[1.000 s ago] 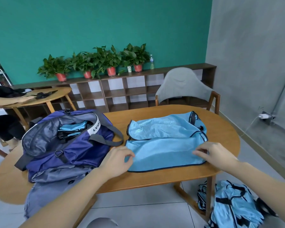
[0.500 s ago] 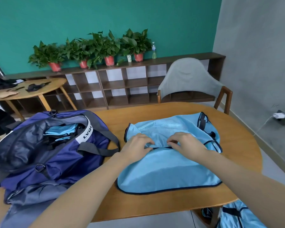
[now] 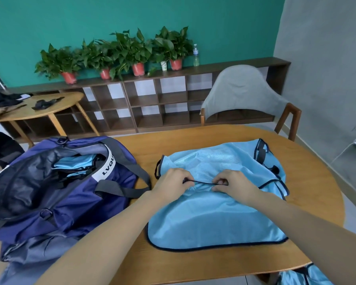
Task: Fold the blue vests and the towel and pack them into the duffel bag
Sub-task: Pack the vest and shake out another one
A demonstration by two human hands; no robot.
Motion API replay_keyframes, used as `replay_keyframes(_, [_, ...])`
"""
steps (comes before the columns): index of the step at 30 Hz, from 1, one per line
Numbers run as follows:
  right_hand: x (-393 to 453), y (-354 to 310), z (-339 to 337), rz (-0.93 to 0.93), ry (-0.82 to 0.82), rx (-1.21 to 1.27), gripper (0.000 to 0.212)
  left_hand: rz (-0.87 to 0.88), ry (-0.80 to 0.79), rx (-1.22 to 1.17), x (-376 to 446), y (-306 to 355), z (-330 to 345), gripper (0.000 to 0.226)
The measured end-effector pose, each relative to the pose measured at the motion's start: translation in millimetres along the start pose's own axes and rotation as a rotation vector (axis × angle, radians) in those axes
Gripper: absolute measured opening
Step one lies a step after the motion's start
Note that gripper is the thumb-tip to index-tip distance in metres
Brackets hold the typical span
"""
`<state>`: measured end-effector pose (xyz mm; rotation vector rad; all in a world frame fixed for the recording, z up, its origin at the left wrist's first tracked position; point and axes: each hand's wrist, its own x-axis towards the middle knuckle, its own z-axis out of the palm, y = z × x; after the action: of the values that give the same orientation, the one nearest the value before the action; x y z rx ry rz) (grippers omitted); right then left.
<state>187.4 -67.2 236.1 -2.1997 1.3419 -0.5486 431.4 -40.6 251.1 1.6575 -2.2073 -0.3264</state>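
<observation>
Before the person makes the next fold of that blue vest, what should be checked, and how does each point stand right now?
1. Left hand pinches the vest's dark trim: ok.
2. Right hand pinches the same trim: ok.
3. Blue vest lies wholly on the table: ok.
4. Vest lies smooth: not ok, fabric bunches between the hands.
5. Duffel bag is open beside the vest: ok.
6. Room left inside the bag: cannot tell; folded blue fabric already shows in it.
</observation>
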Motion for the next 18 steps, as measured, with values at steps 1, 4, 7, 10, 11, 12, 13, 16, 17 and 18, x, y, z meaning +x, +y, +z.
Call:
replay_keyframes(1, [-0.7,0.3,-3.1,0.007,0.0,0.007,0.011,-0.018,0.02,-0.006,0.4,0.5,-4.6,0.012])
replay_keyframes(4, [-5.6,5.0,-16.1,0.023,0.037,-0.064,0.009,-0.036,0.087,0.034,-0.4,0.5,-21.0,0.015])
replay_keyframes(7, [-14.7,13.6,-32.2,0.041,0.085,-0.139,0.009,-0.052,0.074,0.114,-6.5,0.3,-35.8,0.019])
replay_keyframes(10, [-27.7,18.5,-50.4,0.051,0.115,-0.162,0.012,-0.071,0.104,0.12,-16.4,2.8,-48.0,0.021])
replay_keyframes(11, [-32.8,19.6,-56.2,0.061,0.128,-0.158,0.014,-0.072,0.12,0.12,-20.4,4.9,-51.8,0.022])
replay_keyframes(12, [-38.5,20.2,-61.9,0.07,0.143,-0.156,0.014,-0.07,0.133,0.121,-25.2,7.0,-55.5,0.022])
replay_keyframes(13, [-44.2,21.2,-67.4,0.079,0.158,-0.154,0.015,-0.065,0.145,0.125,-30.6,9.4,-59.6,0.023])
replay_keyframes(16, [-65.3,21.7,-83.1,0.08,0.221,-0.173,0.013,-0.009,0.166,0.122,-51.6,14.3,-69.4,0.022])
replay_keyframes(17, [-73.3,21.7,-88.1,0.062,0.253,-0.189,0.011,0.012,0.162,0.129,-59.3,14.3,-71.9,0.019])
replay_keyframes(18, [-81.2,22.0,-92.3,0.029,0.285,-0.217,0.013,0.036,0.158,0.141,-67.6,14.8,-74.2,0.018])
